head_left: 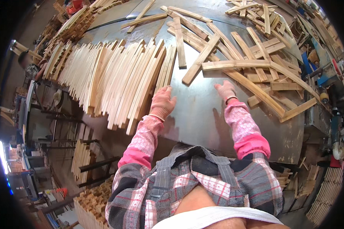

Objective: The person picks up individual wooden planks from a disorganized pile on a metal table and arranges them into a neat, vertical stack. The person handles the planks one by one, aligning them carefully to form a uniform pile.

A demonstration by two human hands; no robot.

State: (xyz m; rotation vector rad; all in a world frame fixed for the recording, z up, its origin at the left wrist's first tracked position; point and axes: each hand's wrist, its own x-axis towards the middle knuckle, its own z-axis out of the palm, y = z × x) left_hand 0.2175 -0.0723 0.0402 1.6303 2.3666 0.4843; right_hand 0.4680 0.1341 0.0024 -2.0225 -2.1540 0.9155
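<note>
Left hand: the left hand (162, 102), in a pink knitted glove, lay flat at the near end of the long row of pale wooden slats stood on edge (114, 82); its fingers (165, 91) were spread and extended, pressed against the last slats, gripping nothing.

Right hand: the right hand (226, 91), gloved the same, rested palm down on the bare metal, its fingers stretched out flat and closed on nothing, just short of the nearest loose strip.

Row of slats: it ran from the far left across the middle of the grey metal surface (202, 118), packed slat against slat, leaning slightly, its near end touching the left hand.

Loose pile: a scattered heap of flat light-brown wooden strips (252, 61) lay crisscrossed over the right and far part of the surface, one long strip (256, 89) running diagonally just beside the right hand.

Sleeves: pink patterned sleeve covers (242, 126) over both forearms, above a plaid shirt (202, 183).

Surroundings: further stacks of wooden pieces (91, 202) stood on the floor to the lower left, and more bundles (70, 26) lay past the far left edge of the surface; blue machinery (325, 80) stood at the right.
</note>
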